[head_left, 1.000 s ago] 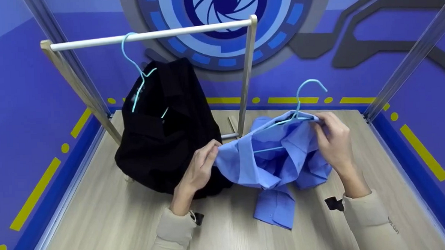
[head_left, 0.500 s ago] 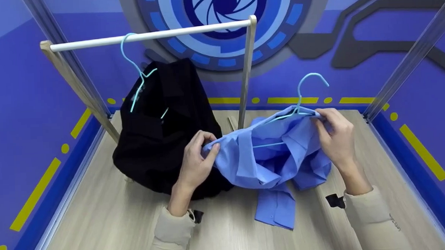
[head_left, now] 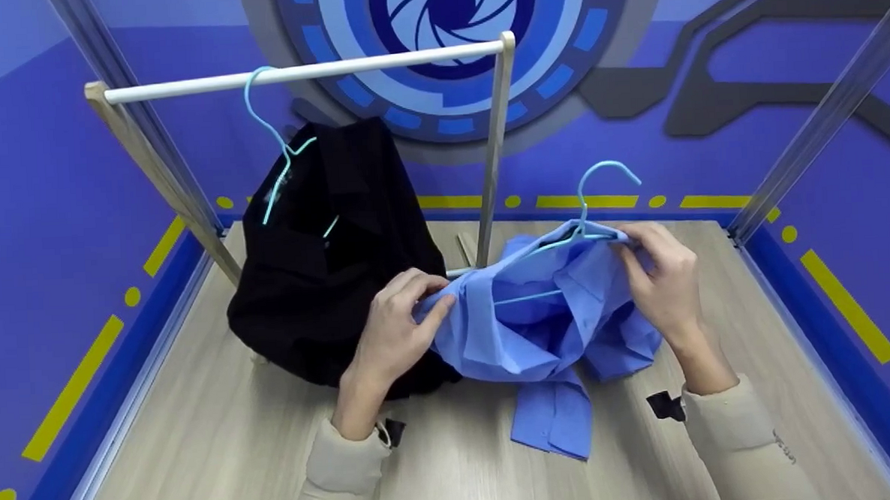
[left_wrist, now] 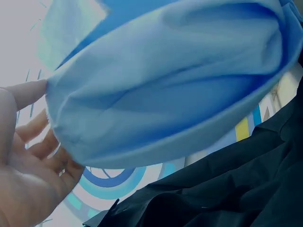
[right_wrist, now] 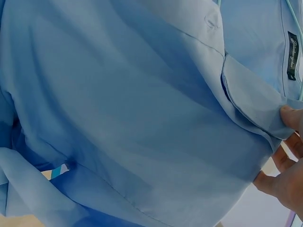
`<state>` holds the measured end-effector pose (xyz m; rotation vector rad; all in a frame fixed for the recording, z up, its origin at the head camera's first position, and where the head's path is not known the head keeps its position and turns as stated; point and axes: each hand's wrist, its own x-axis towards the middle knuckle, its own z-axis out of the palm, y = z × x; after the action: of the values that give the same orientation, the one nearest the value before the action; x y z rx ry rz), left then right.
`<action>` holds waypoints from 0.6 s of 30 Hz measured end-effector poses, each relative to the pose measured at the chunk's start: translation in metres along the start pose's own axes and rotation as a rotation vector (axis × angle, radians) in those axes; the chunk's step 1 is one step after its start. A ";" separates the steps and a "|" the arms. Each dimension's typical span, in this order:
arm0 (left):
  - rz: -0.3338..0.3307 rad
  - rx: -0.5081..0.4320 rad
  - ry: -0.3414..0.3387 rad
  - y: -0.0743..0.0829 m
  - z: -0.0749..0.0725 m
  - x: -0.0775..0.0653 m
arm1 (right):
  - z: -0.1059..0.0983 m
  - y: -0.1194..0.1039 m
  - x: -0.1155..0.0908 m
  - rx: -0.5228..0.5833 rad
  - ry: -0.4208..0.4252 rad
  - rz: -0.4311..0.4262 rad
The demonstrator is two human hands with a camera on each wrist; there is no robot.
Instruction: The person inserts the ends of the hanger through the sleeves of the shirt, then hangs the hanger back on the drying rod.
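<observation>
A light blue collared shirt (head_left: pixel 524 344) hangs on a turquoise wire hanger (head_left: pixel 582 191), whose hook points up with nothing through it. My left hand (head_left: pixel 399 319) pinches the shirt's left shoulder between thumb and fingers. At the other shoulder, close to the collar, my right hand (head_left: pixel 662 278) grips the cloth. In the left wrist view, thumb and fingers of the left hand (left_wrist: pixel 33 146) lie on either side of the blue fabric. A dark label (right_wrist: pixel 293 56) shows inside the collar in the right wrist view. One sleeve droops onto the table (head_left: pixel 454 467).
A small rack with a white rail (head_left: pixel 377 63) and wooden legs stands at the back left. From the rail a black garment (head_left: pixel 368 208) hangs on another turquoise hanger (head_left: pixel 259 119). Blue printed walls (head_left: pixel 826 211) enclose the table on three sides.
My left hand has shifted its grip, opening a little and then closing further over the shirt's shoulder. The hanger's hook rose slightly, then dropped and moved left along with my right hand.
</observation>
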<state>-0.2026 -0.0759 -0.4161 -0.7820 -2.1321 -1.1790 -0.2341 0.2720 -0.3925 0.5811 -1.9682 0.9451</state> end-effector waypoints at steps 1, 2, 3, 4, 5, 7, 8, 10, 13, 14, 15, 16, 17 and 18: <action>0.003 -0.013 -0.010 0.000 0.000 0.000 | 0.001 0.000 -0.001 -0.001 -0.005 -0.009; 0.007 -0.026 -0.019 0.000 0.000 0.000 | 0.002 0.000 -0.002 0.002 -0.009 -0.014; 0.010 -0.035 -0.028 0.000 0.000 0.000 | 0.004 0.000 -0.003 0.002 -0.017 -0.025; 0.011 -0.045 -0.038 0.000 0.001 0.000 | 0.005 0.000 -0.004 0.004 -0.023 -0.029; 0.009 -0.056 -0.047 0.000 0.001 0.000 | 0.006 0.000 -0.006 0.009 -0.029 -0.034; 0.010 -0.069 -0.066 -0.001 0.001 -0.001 | 0.008 0.000 -0.008 0.019 -0.045 -0.042; 0.011 -0.073 -0.077 -0.001 0.001 -0.002 | 0.009 -0.001 -0.009 0.031 -0.048 -0.040; 0.006 -0.095 -0.095 -0.003 0.001 -0.004 | 0.011 -0.001 -0.011 0.044 -0.054 -0.038; -0.007 -0.132 -0.127 -0.004 0.001 -0.007 | 0.012 -0.002 -0.012 0.054 -0.059 -0.046; -0.013 -0.144 -0.142 -0.004 0.000 -0.008 | 0.012 -0.001 -0.012 0.051 -0.064 -0.051; -0.019 -0.157 -0.156 -0.004 0.000 -0.009 | 0.013 -0.001 -0.012 0.050 -0.068 -0.050; -0.025 -0.169 -0.169 -0.004 0.000 -0.010 | 0.013 -0.001 -0.012 0.049 -0.072 -0.050; -0.030 -0.175 -0.181 -0.004 0.000 -0.011 | 0.014 -0.001 -0.012 0.048 -0.076 -0.048; -0.033 -0.178 -0.190 -0.004 0.000 -0.011 | 0.014 -0.001 -0.013 0.046 -0.080 -0.046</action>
<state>-0.1983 -0.0801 -0.4265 -0.9753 -2.2208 -1.3747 -0.2335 0.2605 -0.4076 0.6973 -1.9987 0.9539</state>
